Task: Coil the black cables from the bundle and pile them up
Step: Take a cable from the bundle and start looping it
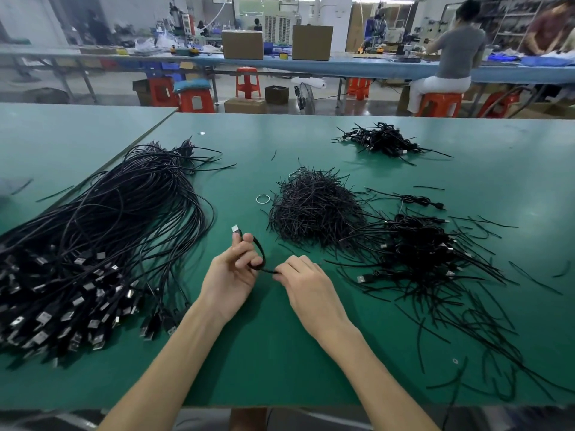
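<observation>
Near the table's front edge, the left hand holds a looped black cable tight. The right hand pinches its tail, probably to wind it. The big bundle waits at the left edge.

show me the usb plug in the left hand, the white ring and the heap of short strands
usb plug [235,228]: head view, metal tip
white ring [257,199]: head view, left rim
heap of short strands [314,209]: head view, middle

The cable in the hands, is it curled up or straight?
Curled: the cable bends in one loop from the left hand to the right hand.
</observation>
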